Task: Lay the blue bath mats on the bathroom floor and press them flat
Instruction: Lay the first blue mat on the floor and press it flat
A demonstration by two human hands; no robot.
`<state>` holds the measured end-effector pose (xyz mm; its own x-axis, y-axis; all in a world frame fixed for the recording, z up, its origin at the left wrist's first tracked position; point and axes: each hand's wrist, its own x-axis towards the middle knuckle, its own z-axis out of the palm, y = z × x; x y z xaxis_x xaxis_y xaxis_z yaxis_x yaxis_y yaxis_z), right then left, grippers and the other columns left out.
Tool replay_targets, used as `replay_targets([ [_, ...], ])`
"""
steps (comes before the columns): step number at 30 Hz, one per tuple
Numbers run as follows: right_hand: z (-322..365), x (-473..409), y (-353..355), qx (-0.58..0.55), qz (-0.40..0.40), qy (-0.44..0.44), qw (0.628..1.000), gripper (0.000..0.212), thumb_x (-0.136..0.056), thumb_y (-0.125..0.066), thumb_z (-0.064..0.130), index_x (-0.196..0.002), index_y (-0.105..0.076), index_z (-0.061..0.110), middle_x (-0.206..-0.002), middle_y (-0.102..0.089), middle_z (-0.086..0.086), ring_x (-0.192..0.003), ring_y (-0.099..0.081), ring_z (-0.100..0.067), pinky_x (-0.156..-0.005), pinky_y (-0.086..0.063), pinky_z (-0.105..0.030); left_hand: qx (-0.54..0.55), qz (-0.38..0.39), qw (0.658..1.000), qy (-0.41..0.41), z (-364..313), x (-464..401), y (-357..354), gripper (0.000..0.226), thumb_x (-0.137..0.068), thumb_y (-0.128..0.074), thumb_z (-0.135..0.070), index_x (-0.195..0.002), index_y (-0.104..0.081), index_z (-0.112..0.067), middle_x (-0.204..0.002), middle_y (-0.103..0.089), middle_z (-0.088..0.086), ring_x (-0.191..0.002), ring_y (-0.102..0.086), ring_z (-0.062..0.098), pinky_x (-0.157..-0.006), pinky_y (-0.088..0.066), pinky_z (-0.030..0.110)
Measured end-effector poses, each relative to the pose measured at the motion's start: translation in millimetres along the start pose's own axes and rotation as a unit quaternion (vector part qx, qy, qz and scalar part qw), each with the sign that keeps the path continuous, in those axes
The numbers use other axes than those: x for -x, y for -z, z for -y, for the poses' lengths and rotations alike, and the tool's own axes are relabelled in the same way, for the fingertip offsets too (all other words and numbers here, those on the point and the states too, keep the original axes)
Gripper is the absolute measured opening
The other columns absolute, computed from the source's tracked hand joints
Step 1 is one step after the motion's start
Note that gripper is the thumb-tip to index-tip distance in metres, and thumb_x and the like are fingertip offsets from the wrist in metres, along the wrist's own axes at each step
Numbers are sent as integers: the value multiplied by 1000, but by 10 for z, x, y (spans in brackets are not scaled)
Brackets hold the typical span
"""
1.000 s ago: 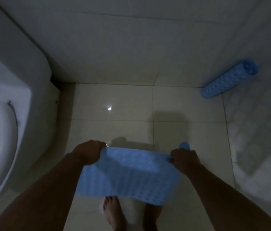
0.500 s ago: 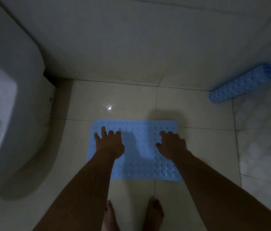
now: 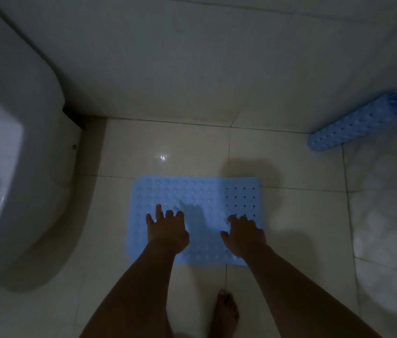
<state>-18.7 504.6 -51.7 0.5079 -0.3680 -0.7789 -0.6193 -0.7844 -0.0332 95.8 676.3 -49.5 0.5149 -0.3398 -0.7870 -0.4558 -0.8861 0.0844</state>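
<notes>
My left hand (image 3: 168, 231) lies palm down on the flat blue mat (image 3: 192, 191), fingers spread and open, holding nothing, pressed on the mat's near left part. My right hand (image 3: 245, 234) does the same on the near right part, its grip open too, fingers splayed over the rows of small dark holes. The mat lies unrolled on the tiled floor (image 3: 192, 147), its far edge running along a grout line, its near edge just ahead of my bare foot (image 3: 226, 313). The toilet (image 3: 22, 167) stands at the floor's left edge, apart from the mat. A second blue mat (image 3: 360, 123), rolled into a tube, lies at the far right corner of the floor where it meets the wall (image 3: 192, 57), well apart from the flat one. The room is dim, with one small glint on the tile beyond the mat.
</notes>
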Motion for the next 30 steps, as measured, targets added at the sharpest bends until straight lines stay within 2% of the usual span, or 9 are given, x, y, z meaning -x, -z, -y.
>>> replay_targets([
  [7, -35, -54, -279, -38, 3, -12, 999, 56, -98, -48, 55, -147, -40, 28, -141, -50, -6, -128, -50, -29, -104, -46, -47, 27, -4, 999, 23, 22, 24, -253, 66, -103, -46, -40, -161, -21, -22, -170, -18, 8, -158, 8, 38, -127, -4, 60],
  [11, -141, -483, -552, -108, -7, -54, 993, 52, -99, -49, 52, -144, -44, 26, -139, -54, -8, -126, -54, -29, -104, -48, -45, 24, -5, 1000, 14, 158, -407, -584, 69, -104, -45, -39, -163, -15, -22, -172, -9, 9, -158, 11, 38, -127, -4, 60],
  [15, -402, -1154, -857, -158, -58, -107, 980, 44, -101, -50, 46, -139, -48, 26, -135, -56, -9, -125, -55, -31, -102, -48, -44, 28, -22, 999, 11, 344, -1156, -992, 77, -104, -45, -44, -164, -3, -22, -173, 6, 10, -157, 16, 39, -127, -3, 59],
  [18, -607, -1715, -1030, -222, -148, -166, 949, 37, -99, -53, 39, -133, -51, 23, -129, -58, -15, -120, -56, -38, -100, -48, -52, 42, -44, 998, 19, 542, -1777, -1319, 88, -102, -43, -59, -163, 11, -24, -170, 21, 11, -156, 19, 39, -126, -2, 62],
  [20, -729, -2142, -1181, -271, -206, -224, 913, 43, -98, -55, 43, -135, -47, 22, -132, -54, -17, -123, -53, -41, -103, -43, -58, 66, -61, 996, 22, 679, -2213, -1560, 101, -93, -39, -78, -160, 20, -31, -167, 31, 9, -155, 24, 39, -124, 2, 66],
  [24, -860, -2641, -1379, -336, -220, -298, 866, 65, -96, -55, 54, -143, -37, 14, -140, -45, -22, -129, -45, -45, -106, -37, -65, 74, -81, 994, 19, 848, -2686, -1870, 113, -75, -25, -99, -152, 34, -41, -157, 49, 3, -149, 37, 38, -115, 12, 73],
  [26, -946, -2789, -1420, -342, -226, -313, 857, 65, -88, -66, 52, -136, -45, 14, -131, -52, -21, -124, -51, -44, -104, -40, -64, 53, -108, 993, 19, 889, -2804, -1968, 112, -74, -19, -100, -148, 41, -40, -152, 56, 1, -146, 41, 39, -115, 13, 75],
  [28, -1042, -2859, -1424, -383, -227, -267, 855, 52, -80, -73, 48, -117, -62, 13, -111, -65, -18, -105, -63, -40, -95, -51, -57, 44, -126, 991, 19, 908, -2867, -2017, 110, -74, -14, -100, -144, 46, -39, -149, 59, 2, -144, 44, 39, -114, 13, 76],
  [30, -1098, -2865, -1384, -394, -234, -220, 861, 37, -76, -77, 44, -96, -67, 14, -97, -70, -15, -90, -66, -36, -84, -56, -48, 44, -126, 991, 18, 911, -2895, -2016, 110, -74, -13, -101, -142, 48, -40, -147, 61, 1, -143, 45, 38, -114, 14, 76],
])
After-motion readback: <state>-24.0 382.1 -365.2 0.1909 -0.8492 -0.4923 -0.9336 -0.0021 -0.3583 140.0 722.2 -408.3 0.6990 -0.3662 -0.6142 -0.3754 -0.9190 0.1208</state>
